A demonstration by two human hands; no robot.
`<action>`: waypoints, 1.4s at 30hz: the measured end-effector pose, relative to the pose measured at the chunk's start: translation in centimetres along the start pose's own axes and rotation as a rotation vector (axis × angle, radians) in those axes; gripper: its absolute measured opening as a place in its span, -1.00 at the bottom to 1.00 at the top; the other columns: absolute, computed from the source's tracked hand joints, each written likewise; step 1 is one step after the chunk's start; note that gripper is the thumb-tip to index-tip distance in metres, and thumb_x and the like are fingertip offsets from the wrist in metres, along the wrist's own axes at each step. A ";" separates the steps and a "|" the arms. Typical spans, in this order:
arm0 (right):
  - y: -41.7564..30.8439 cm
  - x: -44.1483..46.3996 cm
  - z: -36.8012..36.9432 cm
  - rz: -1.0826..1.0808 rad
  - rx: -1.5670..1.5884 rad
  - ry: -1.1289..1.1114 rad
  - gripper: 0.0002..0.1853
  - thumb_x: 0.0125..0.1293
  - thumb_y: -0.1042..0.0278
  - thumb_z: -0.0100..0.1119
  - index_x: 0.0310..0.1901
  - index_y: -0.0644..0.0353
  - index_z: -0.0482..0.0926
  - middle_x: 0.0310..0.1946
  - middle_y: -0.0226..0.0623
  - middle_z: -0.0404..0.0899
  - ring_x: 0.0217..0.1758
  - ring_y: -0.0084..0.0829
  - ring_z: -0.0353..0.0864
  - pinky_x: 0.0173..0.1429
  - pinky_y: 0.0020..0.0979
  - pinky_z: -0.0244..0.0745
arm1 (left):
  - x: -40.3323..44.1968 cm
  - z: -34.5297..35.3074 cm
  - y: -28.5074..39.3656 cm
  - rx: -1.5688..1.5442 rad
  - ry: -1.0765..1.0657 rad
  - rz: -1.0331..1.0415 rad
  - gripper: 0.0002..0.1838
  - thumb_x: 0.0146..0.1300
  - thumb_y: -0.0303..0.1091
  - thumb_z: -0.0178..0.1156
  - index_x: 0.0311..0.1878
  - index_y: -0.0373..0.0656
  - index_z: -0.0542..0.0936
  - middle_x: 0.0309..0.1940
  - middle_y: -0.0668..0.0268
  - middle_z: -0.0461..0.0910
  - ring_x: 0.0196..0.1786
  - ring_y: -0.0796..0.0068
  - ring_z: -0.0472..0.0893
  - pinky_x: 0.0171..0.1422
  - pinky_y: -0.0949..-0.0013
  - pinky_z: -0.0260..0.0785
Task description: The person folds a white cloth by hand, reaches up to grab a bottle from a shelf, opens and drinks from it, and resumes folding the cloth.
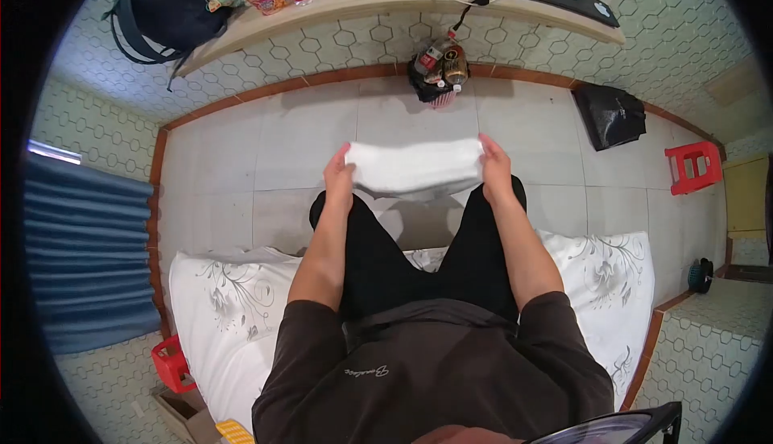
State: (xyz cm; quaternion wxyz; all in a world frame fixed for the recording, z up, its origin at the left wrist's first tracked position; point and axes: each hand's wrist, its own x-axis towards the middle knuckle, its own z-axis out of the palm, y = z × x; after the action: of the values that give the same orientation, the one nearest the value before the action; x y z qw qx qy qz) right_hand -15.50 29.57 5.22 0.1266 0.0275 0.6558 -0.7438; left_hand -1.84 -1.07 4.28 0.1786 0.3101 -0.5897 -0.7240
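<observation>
Cloth (pixel 417 165), white, is stretched out between the two hands, on the person's side of the bin (pixel 442 101) and apart from it. The left hand (pixel 339 173) grips one end and the right hand (pixel 496 169) grips the other. Bottles (pixel 454 66) are heaped in the bin. Right of the bin lies a black bag (pixel 609 116), with a red stool (pixel 696 168) farther right. Beyond the bin runs the tabletop (pixel 354 1); nearer the person than the bin is the bed (pixel 602 279).
</observation>
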 end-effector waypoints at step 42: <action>-11.4 -8.2 6.0 -0.197 -0.031 -0.155 -0.56 0.32 0.68 -0.16 0.19 0.35 0.51 0.17 -0.15 0.55 0.23 -0.36 0.50 0.33 -0.49 0.29 | -4.8 1.0 11.6 0.001 0.091 0.232 -0.39 0.13 -0.69 -0.12 0.33 -0.34 0.41 0.22 0.04 0.51 0.18 0.30 0.52 0.31 0.44 0.31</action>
State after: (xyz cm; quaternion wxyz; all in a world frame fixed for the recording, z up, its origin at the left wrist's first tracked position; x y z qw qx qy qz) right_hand -9.37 26.13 18.77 0.1038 -0.0964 0.6551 -0.7421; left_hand -0.20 -0.14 16.77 0.2877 0.2726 -0.6131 -0.6834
